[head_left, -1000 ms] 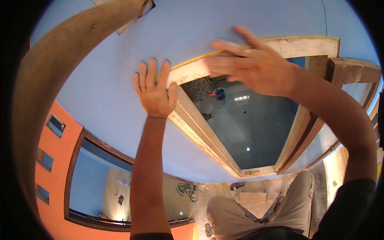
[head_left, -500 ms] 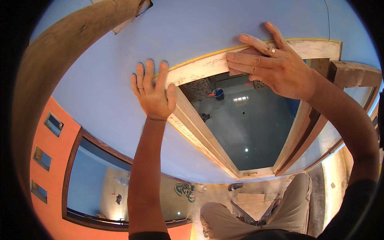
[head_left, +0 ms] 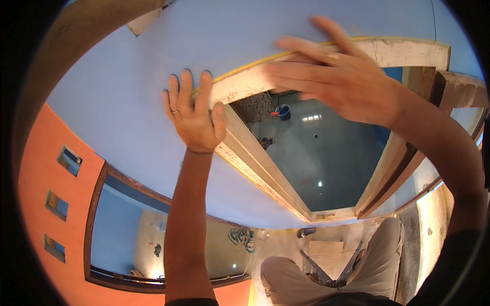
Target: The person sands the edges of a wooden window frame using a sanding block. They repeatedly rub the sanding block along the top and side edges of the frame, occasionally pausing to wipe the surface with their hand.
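Observation:
A pale, bare-wood door frame (head_left: pixel 408 51) is set into a blue wall (head_left: pixel 240 30), its top piece running across in front of me. My left hand (head_left: pixel 196 125) lies flat with fingers spread over the frame's upper left corner and the wall beside it. On the top piece, right of that corner, rests my right hand (head_left: pixel 349 84), smeared by motion. Its fingers press a piece of sandpaper to the wood; the hand now hides nearly all of the sheet, which showed reddish-brown a moment earlier.
A thick wooden pole (head_left: pixel 56 66) slants across the upper left. An orange wall (head_left: pixel 41 153) has small square openings and a dark-framed window (head_left: pixel 94 234). Beyond the doorway, a bucket (head_left: pixel 283 113) stands on grey tiles. A brown wooden piece (head_left: pixel 462 92) juts out at right.
My right hand has slid left along the top piece, toward my left hand, covering the sandpaper. My left hand keeps its place on the corner; the view has shifted slightly.

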The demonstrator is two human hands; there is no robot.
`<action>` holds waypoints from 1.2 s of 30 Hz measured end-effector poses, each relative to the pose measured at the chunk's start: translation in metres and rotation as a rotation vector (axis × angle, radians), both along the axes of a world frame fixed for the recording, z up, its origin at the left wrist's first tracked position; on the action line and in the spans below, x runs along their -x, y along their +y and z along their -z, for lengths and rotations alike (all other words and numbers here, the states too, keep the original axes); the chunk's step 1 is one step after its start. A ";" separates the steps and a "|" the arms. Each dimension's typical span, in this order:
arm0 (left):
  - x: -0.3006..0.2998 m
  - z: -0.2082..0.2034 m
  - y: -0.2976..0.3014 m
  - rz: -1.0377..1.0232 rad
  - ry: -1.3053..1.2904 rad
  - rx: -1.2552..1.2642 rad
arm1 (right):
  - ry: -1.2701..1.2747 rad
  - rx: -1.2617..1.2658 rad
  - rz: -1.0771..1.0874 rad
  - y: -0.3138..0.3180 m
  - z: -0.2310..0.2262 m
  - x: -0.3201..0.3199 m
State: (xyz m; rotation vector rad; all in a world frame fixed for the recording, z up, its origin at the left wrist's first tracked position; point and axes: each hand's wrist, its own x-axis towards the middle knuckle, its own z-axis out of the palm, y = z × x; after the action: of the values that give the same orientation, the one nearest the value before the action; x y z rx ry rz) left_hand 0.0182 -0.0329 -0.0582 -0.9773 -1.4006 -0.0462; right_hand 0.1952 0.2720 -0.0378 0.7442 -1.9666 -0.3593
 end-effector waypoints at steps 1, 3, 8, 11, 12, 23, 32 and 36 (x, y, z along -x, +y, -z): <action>0.003 0.002 -0.001 -0.001 -0.001 0.002 | -0.018 -0.006 -0.042 -0.017 -0.001 0.013; 0.006 -0.001 -0.001 0.013 0.010 -0.001 | 0.002 -0.036 -0.073 -0.048 -0.010 0.028; 0.001 0.004 -0.017 -0.026 -0.006 0.010 | 0.017 -0.047 -0.100 0.006 0.003 0.015; 0.000 0.002 0.003 0.021 0.023 -0.016 | 0.091 -0.154 0.020 0.043 0.003 -0.005; 0.001 0.003 0.005 0.017 0.023 -0.009 | 0.046 -0.067 -0.022 0.021 0.001 -0.003; 0.000 0.003 -0.002 0.003 0.015 -0.001 | -0.030 0.014 0.065 0.021 0.005 -0.020; 0.000 0.003 -0.018 -0.019 0.005 0.014 | -0.028 -0.040 -0.052 -0.009 -0.001 0.012; 0.003 0.004 -0.001 0.025 0.017 -0.032 | -0.007 -0.041 0.069 0.025 -0.001 -0.015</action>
State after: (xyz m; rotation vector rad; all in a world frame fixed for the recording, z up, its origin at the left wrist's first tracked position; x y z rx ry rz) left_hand 0.0153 -0.0337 -0.0621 -0.9668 -1.3682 -0.0782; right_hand 0.2098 0.2974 -0.0369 0.7057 -2.0002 -0.4402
